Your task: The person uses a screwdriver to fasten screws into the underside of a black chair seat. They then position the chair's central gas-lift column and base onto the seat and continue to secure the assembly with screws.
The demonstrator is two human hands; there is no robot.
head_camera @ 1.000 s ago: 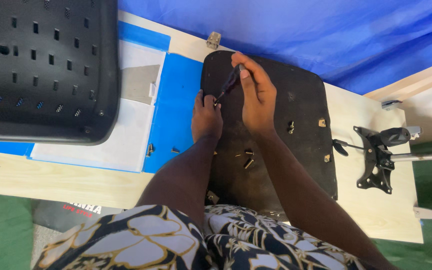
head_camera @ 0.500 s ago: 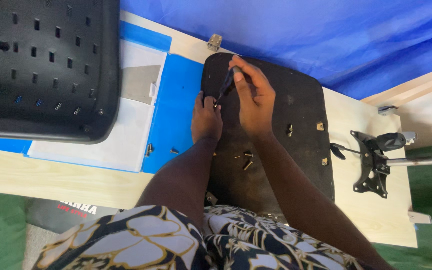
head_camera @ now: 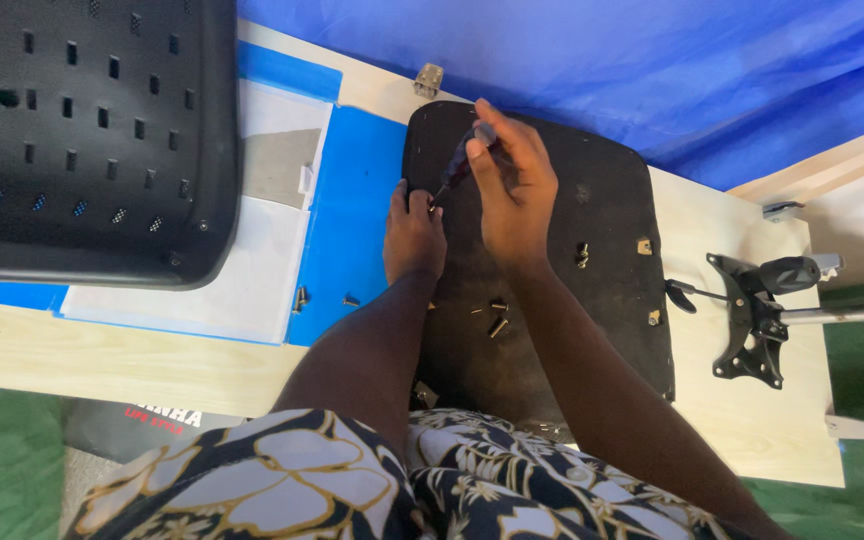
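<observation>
A black chair seat base [head_camera: 602,290] lies flat on a pale wooden bench [head_camera: 112,355]. My right hand [head_camera: 514,190] grips a dark-handled screwdriver [head_camera: 460,168], its tip angled down to the seat's left edge. My left hand [head_camera: 412,235] rests flat on that edge right beside the tip, fingers pressed down. Whether it pinches a screw is hidden. Several loose bolts [head_camera: 494,318] lie on the seat near my forearms.
A black perforated chair back [head_camera: 82,140] fills the upper left. Blue and white sheets [head_camera: 352,220] lie under it, with small screws [head_camera: 300,298] on them. A black metal chair mechanism [head_camera: 757,315] with a lever sits at right. Blue tarp [head_camera: 652,60] lies behind.
My right hand with the screwdriver has shifted slightly on the seat's left edge. My left hand stays in place. The view has moved a little.
</observation>
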